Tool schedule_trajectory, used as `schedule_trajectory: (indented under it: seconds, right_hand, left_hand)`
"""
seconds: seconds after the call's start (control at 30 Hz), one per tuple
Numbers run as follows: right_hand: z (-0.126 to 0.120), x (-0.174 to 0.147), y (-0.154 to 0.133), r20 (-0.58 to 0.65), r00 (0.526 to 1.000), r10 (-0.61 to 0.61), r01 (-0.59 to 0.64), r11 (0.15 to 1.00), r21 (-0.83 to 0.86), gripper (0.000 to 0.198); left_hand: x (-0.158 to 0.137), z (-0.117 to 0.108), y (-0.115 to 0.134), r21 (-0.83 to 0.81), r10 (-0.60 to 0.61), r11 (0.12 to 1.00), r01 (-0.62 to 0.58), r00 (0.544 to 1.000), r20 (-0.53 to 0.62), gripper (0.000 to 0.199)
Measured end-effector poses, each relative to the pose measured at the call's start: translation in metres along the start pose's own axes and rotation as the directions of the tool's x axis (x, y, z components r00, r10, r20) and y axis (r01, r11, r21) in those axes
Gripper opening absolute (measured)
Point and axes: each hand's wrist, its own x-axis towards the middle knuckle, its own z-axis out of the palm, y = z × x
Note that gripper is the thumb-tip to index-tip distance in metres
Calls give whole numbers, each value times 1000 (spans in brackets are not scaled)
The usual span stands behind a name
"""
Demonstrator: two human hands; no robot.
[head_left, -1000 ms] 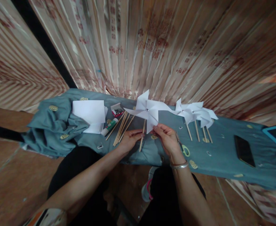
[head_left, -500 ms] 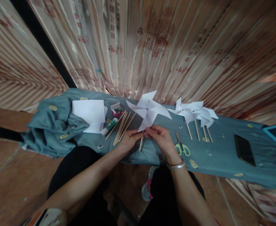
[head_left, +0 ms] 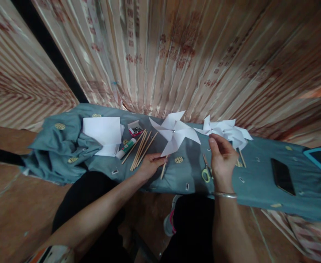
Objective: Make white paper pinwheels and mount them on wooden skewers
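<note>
The left hand [head_left: 151,167] grips the wooden stick [head_left: 163,171] of a white paper pinwheel [head_left: 174,131], thumb and fingers closed around it just below the blades. The pinwheel's head lies on the far side of this hand and slightly to its right, its nearest blade tip just beside the fingers; the stick's end points toward the near edge of the cloth-covered desk [head_left: 253,186].

The right hand [head_left: 222,155] is to the right of that pinwheel, apart from its blades. Its fingers curl toward the thumb; whether they hold anything, I cannot tell. Just beside it on the left lie scissors [head_left: 205,175], and other pinwheels [head_left: 233,135] lie on its far side, partly hidden behind it.

Left of the held pinwheel are loose sticks [head_left: 140,151], a glue stick [head_left: 126,148] and white paper [head_left: 102,129].
</note>
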Motion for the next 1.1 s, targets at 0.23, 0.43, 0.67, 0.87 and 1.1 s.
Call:
schedule_trajectory:
  seconds: [0.23, 0.43, 0.67, 0.87, 1.1]
  right_hand:
    - [11, -1, 6, 163, 982, 95, -82, 993, -85, 31]
    - [15, -5, 6, 179, 969, 173, -166, 985, -52, 27]
    - [20, -10, 6, 200, 958, 207, -207, 978, -22, 25]
    - [24, -16, 10, 255, 938, 236, -241, 970, -9, 25]
    - [27, -24, 7, 317, 914, 252, -258, 966, -26, 26]
  left_hand:
    - [-2, -1, -4, 50, 2, 999, -4, 999, 35, 35]
    - [-2, -1, 0, 23, 4, 1000, -5, 1000, 16, 37]
    - [-1, -1, 2, -7, -18, 1000, 18, 1000, -10, 39]
    - [-3, -3, 8, 11, -1, 1000, 2, 1000, -28, 37]
    - [-1, -3, 10, 19, -24, 1000, 25, 999, -46, 33]
